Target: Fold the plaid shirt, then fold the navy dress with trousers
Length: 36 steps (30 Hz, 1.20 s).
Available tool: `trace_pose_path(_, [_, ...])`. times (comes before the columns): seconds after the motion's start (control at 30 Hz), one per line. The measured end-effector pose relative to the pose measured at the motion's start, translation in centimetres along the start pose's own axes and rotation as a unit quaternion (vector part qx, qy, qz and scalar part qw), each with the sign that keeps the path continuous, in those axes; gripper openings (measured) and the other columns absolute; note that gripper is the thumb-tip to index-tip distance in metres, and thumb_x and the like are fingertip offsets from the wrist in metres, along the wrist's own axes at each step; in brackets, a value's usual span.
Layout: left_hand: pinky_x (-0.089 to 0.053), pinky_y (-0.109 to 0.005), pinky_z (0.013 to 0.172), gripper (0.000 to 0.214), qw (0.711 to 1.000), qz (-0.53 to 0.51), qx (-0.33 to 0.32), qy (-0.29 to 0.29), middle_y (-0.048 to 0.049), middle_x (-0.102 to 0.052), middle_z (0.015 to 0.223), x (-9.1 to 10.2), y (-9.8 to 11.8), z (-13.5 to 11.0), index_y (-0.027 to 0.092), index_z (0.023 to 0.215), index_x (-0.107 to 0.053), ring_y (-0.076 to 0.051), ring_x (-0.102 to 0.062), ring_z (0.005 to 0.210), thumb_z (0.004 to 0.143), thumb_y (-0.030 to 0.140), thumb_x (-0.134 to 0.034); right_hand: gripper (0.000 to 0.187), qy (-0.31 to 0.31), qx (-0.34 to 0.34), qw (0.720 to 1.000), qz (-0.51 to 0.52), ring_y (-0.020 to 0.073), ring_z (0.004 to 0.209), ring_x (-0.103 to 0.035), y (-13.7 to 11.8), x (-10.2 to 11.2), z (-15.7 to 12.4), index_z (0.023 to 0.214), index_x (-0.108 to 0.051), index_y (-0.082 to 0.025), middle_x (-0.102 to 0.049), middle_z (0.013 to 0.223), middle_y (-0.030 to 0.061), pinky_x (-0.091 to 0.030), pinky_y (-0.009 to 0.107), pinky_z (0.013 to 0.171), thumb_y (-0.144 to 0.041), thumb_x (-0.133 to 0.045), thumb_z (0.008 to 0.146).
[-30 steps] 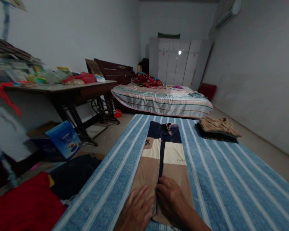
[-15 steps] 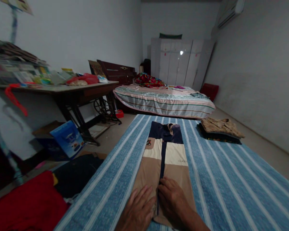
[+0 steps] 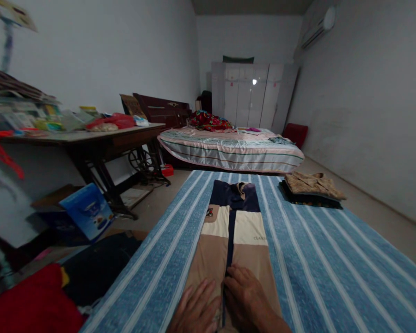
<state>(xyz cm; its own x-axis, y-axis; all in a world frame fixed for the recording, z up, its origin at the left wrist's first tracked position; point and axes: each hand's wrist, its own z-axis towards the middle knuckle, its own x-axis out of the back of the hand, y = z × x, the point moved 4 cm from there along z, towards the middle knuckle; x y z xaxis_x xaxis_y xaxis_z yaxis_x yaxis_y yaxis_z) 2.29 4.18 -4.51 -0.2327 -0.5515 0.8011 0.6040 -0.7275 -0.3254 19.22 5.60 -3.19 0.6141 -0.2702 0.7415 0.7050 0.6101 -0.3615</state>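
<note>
A long-folded shirt (image 3: 248,228) in navy, cream and tan lies face up on the blue striped bed cover (image 3: 173,231). Its collar points away from me, and a dark strip runs down the front, with small lettering on the right cream panel. My left hand (image 3: 197,307) rests flat on the lower left tan part, fingers stretched out. Just across the dark strip, my right hand (image 3: 247,293) has its fingers curled together at the strip's edge, gripping the cloth there. Its thumb is mostly hidden. The shirt's lower end lies partly under both hands and runs toward the frame's bottom.
Folded clothes (image 3: 314,187) are stacked at the right far side of the cover. Red cloth (image 3: 34,300) and dark cloth (image 3: 102,263) lie low at left, beside a blue box (image 3: 88,212). Beyond stand a cluttered sewing table (image 3: 114,136) and another bed (image 3: 229,152).
The view has shifted slightly, so the shirt and both hands appear a little lower in the frame. My hands keep nearly the same places on the shirt.
</note>
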Motion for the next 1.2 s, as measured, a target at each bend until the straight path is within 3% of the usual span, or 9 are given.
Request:
trace_pose_path(0.27, [-0.037, -0.028, 0.102, 0.044, 0.998, -0.026, 0.019, -0.06, 0.0001, -0.054, 0.132, 1.6, 0.0, 0.9, 0.029, 0.126, -0.049, -0.017, -0.05, 0.12, 0.083, 0.022, -0.048, 0.017, -0.02, -0.012, 1.0, 0.006, 0.0198, 0.096, -0.055, 0.0, 0.2, 0.2, 0.091, -0.057, -0.022, -0.061, 0.102, 0.0049, -0.044, 0.033, 0.087, -0.012, -0.05, 0.08])
trace_pose_path(0.63, [-0.04, -0.03, 0.1, 0.043, 0.995, -0.085, 0.017, -0.04, -0.0007, -0.052, 0.134, -1.2, -0.5, -0.8, 0.031, 0.125, -0.051, -0.019, -0.051, 0.119, 0.082, 0.029, -0.05, 0.015, -0.03, -0.027, 0.999, 0.011, 0.02, 0.096, -0.054, -0.1, 0.1, 0.1, 0.092, -0.057, -0.022, -0.06, 0.103, 0.0056, -0.044, 0.034, 0.087, -0.014, -0.051, 0.08])
trace_pose_path(0.9, [-0.045, -0.024, 0.096, 0.036, 0.985, -0.126, 0.102, -0.05, -0.0041, -0.059, 0.127, 2.4, -3.0, 2.8, 0.023, 0.122, -0.055, -0.016, -0.056, 0.114, 0.087, 0.028, -0.05, 0.02, -0.018, -0.002, 1.0, -0.011, 0.0214, 0.1, -0.055, 0.6, -0.8, -0.3, 0.096, -0.057, -0.023, -0.061, 0.106, 0.0061, -0.044, 0.035, 0.089, -0.014, -0.051, 0.079])
trace_pose_path(1.0, [-0.046, -0.026, 0.096, 0.035, 0.988, -0.113, 0.098, -0.038, -0.0033, -0.057, 0.129, 1.1, -3.7, 4.1, 0.025, 0.12, -0.056, -0.018, -0.055, 0.115, 0.086, 0.029, -0.05, 0.019, 0.029, 0.018, 0.999, -0.042, 0.0222, 0.097, -0.058, 1.3, -2.0, -0.6, 0.095, -0.057, -0.024, -0.063, 0.105, 0.0065, -0.048, 0.036, 0.085, -0.016, -0.053, 0.078])
trace_pose_path(1.1, [-0.047, -0.03, 0.095, 0.039, 0.994, -0.062, 0.092, -0.023, -0.0057, -0.054, 0.132, -1.8, -4.1, 4.3, 0.024, 0.123, -0.054, -0.021, -0.052, 0.118, 0.084, 0.029, -0.05, 0.013, 0.087, 0.051, 0.991, -0.083, 0.0243, 0.09, -0.062, 1.7, -3.2, -1.0, 0.091, -0.058, -0.024, -0.066, 0.098, 0.0068, -0.053, 0.037, 0.076, -0.019, -0.053, 0.08])
trace_pose_path(1.2, [-0.046, -0.034, 0.094, 0.047, 0.996, -0.007, 0.093, -0.011, -0.0077, -0.051, 0.135, -4.1, -4.6, 3.8, 0.024, 0.127, -0.051, -0.025, -0.051, 0.119, 0.081, 0.033, -0.052, 0.015, 0.104, 0.025, 0.989, -0.1, 0.0265, 0.088, -0.065, 2.0, -4.0, -1.5, 0.091, -0.06, -0.028, -0.068, 0.097, 0.0063, -0.055, 0.039, 0.07, -0.019, -0.05, 0.083])
